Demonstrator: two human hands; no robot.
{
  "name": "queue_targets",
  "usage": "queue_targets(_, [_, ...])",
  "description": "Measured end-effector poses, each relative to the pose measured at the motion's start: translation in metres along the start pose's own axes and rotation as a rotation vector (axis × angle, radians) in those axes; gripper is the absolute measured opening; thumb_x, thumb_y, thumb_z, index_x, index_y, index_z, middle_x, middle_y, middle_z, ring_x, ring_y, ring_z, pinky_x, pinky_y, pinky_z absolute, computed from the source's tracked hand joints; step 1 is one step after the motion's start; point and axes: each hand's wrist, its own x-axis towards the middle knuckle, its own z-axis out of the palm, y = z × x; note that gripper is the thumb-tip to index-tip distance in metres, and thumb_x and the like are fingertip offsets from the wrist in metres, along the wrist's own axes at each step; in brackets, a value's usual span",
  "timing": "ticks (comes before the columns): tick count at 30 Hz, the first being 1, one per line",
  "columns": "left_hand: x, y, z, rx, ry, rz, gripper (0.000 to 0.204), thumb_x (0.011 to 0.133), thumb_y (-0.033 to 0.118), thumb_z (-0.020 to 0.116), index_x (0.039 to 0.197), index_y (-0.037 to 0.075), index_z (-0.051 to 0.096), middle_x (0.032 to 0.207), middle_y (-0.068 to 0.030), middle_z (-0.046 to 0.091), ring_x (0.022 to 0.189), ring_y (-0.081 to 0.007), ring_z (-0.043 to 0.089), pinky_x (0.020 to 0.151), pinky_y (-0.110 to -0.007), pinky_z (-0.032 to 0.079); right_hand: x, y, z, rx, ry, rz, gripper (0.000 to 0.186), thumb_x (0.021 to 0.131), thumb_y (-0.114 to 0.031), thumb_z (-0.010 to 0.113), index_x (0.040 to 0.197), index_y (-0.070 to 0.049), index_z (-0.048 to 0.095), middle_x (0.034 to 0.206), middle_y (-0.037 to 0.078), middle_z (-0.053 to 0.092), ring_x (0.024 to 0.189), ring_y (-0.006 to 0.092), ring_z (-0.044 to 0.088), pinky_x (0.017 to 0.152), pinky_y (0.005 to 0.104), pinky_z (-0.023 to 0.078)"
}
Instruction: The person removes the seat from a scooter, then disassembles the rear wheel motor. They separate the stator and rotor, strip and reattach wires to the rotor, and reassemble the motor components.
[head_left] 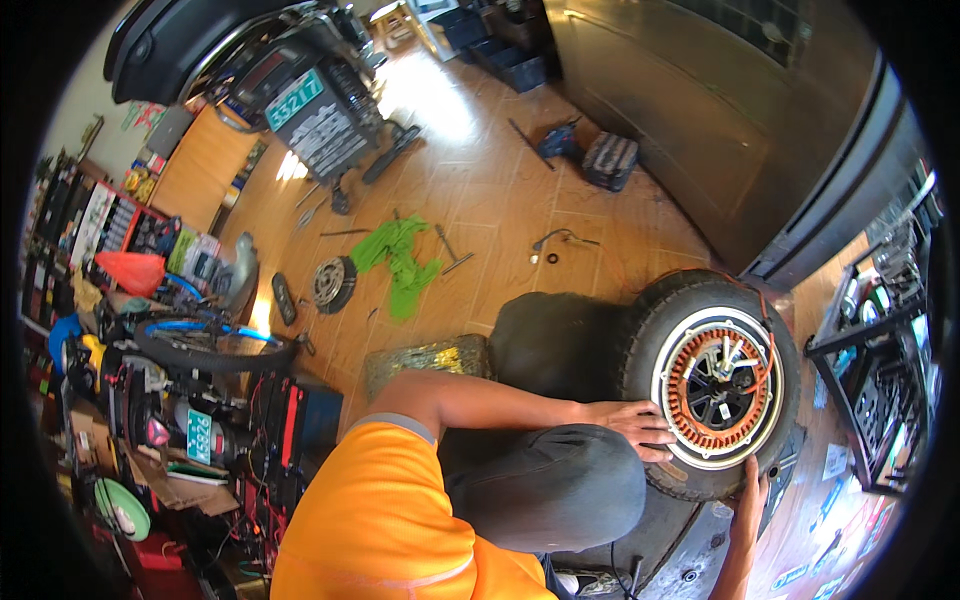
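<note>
A black-tyred hub-motor wheel [790, 350] with a pale metal rim stands tilted at the right, its open side facing up. Inside the rim sits a ring of copper windings [690, 425] around a dark spoked centre, with orange wires running out over the tyre. My left hand [637, 428] lies with fingers stretched out over the left side of the tyre and rim. At the wheel's lower edge my right hand [748, 492] cups the tyre, its thumb up near the rim; part of its fingers is hidden.
A round metal part [334, 284], a green cloth [400, 262] and a T-handled tool [455, 255] lie on the tiled floor. Scooters stand at the left and upper left. A black tool rack [870, 370] is close on the right, beside a large dark panel [700, 120].
</note>
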Motion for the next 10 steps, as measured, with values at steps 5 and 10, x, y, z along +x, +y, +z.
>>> queue_targets(5, [-0.015, 0.006, -0.007, 0.137, 0.076, -0.214, 0.035, 0.092, 0.018, 0.059, 0.126, 0.012, 0.062, 0.132, -0.0174, 0.054, 0.126, -0.0339, 0.051, 0.106, -0.05, 0.041, 0.009, 0.007, -0.009, -0.01, 0.016, 0.092, 0.082, 0.089, -0.06, 0.065, 0.144, -0.005, 0.041, 0.129, 0.013, 0.06, 0.095, 0.0241, 0.069, 0.064, 0.0354, 0.059])
queue_targets(10, [-0.058, 0.016, -0.015, 0.183, 0.12, -0.519, 0.042, 0.089, 0.023, 0.06, 0.13, 0.014, 0.063, 0.137, -0.0153, 0.05, 0.13, -0.0338, 0.045, 0.11, -0.052, 0.036, 0.013, 0.015, -0.023, -0.027, -0.056, 0.11, 0.08, 0.087, -0.062, 0.065, 0.141, -0.007, 0.044, 0.127, 0.01, 0.06, 0.094, 0.023, 0.069, 0.063, 0.0356, 0.058])
